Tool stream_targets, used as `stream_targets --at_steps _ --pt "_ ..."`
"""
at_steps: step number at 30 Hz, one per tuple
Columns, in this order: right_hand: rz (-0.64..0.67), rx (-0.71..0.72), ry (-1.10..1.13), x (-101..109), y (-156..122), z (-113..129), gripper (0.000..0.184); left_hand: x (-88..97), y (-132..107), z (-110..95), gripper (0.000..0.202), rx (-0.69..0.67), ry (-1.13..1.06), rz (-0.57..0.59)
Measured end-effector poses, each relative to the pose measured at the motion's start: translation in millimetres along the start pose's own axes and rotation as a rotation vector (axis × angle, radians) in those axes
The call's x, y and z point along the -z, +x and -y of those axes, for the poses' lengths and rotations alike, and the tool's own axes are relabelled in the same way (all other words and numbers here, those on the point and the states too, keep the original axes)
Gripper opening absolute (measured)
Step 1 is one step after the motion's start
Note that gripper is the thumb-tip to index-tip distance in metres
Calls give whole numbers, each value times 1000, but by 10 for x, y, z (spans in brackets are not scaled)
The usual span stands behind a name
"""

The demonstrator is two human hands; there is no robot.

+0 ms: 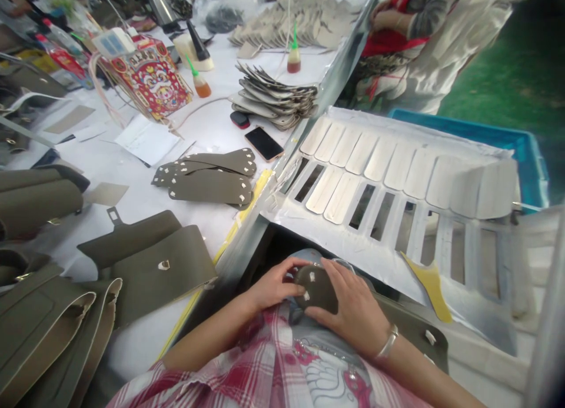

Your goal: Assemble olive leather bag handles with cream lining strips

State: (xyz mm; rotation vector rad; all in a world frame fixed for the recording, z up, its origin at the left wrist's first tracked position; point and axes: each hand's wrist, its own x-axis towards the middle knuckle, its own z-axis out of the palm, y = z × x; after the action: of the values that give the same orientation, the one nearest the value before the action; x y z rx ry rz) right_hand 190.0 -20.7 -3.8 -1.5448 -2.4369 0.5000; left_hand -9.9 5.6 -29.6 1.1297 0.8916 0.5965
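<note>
Close to my body, both hands hold a long olive leather strip (324,290) with rounded ends and small white tabs stuck on it. My left hand (279,283) is closed on its left end, thumb on top near a white tab and fingers curled at the far edge. My right hand (355,299) grips it farther along, with the thumb at the near side and fingers across the far side. The rest of the strip passes under my right forearm. Similar olive strips (209,187) with white tabs lie stacked on the table to the left.
On the right stands a slotted rack (335,234) with pale strips (379,159) and a yellow scraper (430,287). At left are olive bags (163,278); farther back lie a phone (263,143), stacked pieces (273,96) and glue bottles (293,57). A co-worker's arm (408,25) shows at top right.
</note>
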Motion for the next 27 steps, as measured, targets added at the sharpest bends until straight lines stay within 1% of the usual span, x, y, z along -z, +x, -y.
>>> stream_targets --at_steps 3,6,9,12,15,19,22,24,25,26,27 --pt "69 2 34 24 102 39 79 32 28 9 40 -6 39 -21" --pt "92 2 50 21 148 79 76 45 57 10 40 14 63 -5" --pt "83 17 36 2 141 92 75 52 65 -16 42 -16 116 28" --pt "69 37 13 -18 129 88 75 53 51 -72 42 -60 248 26" --pt "46 47 -3 -42 129 93 75 50 40 -112 43 -86 352 52" --pt "10 81 -32 -66 83 108 79 82 49 -78 47 -95 383 60" --pt "-11 154 -94 -6 -97 11 86 130 22 -61 48 -68 398 82" --pt "-6 149 -119 94 -337 -167 87 122 -28 -105 54 -55 506 54" --pt "-11 112 -114 154 -494 -289 85 94 -52 -145 58 -69 604 16" --pt "-24 45 -93 213 -671 -424 82 49 -68 -191 64 -108 730 -36" --pt "-57 -49 -56 266 -861 -564 78 -17 -70 -241 69 -176 865 -76"
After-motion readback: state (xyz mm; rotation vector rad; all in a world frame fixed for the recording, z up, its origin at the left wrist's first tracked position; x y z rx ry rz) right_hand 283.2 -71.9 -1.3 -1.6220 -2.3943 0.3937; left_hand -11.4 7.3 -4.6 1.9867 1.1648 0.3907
